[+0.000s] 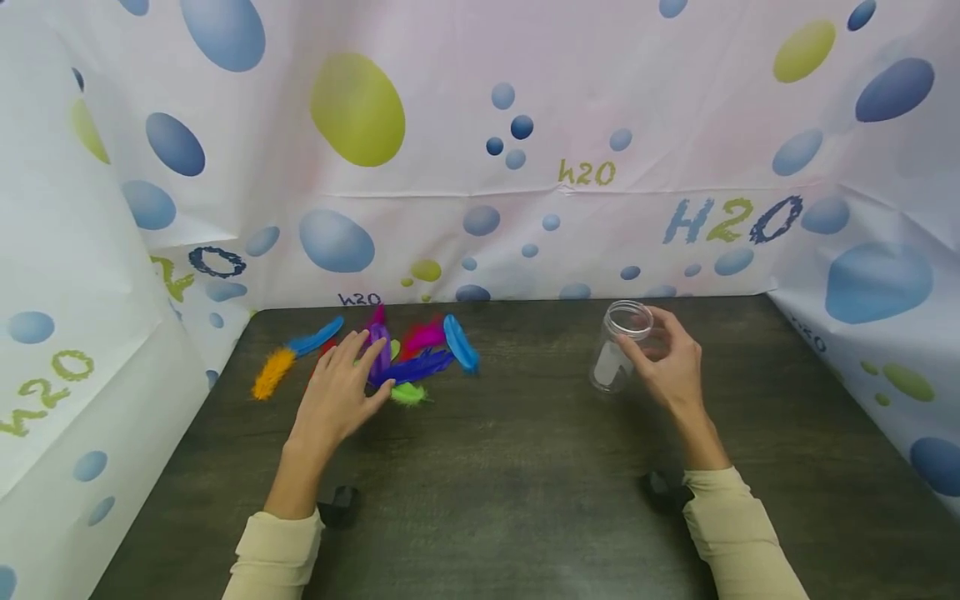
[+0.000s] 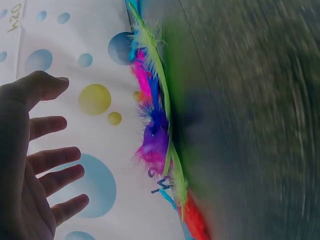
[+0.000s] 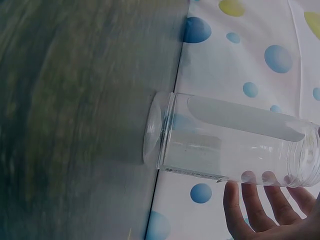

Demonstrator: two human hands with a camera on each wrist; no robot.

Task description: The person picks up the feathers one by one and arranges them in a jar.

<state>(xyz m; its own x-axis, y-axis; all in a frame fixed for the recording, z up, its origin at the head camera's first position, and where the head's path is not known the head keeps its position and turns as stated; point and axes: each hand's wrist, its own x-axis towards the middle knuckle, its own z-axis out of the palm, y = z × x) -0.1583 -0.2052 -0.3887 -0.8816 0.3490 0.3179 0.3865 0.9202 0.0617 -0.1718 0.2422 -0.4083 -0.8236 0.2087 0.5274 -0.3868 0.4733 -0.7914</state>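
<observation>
My left hand (image 1: 336, 398) hovers with spread fingers over the near left side of a loose pile of feathers and holds nothing. Beside its fingers lie a dark blue feather (image 1: 422, 365), a purple feather (image 1: 380, 343) and a lime green feather (image 1: 408, 394). In the left wrist view a red feather (image 2: 196, 220) shows at the pile's lower end. My right hand (image 1: 678, 362) grips an upright clear jar (image 3: 235, 145) near its neck, thumb on one side and fingers on the other. The jar has an open mouth and a whitish label; its base is at or just above the tabletop.
An orange feather (image 1: 273, 373) and a blue feather (image 1: 315, 337) lie at the pile's left, a light blue feather (image 1: 461, 343) at its right. The dark wooden table (image 1: 510, 467) meets a patterned white curtain (image 1: 450, 242) at the back and sides.
</observation>
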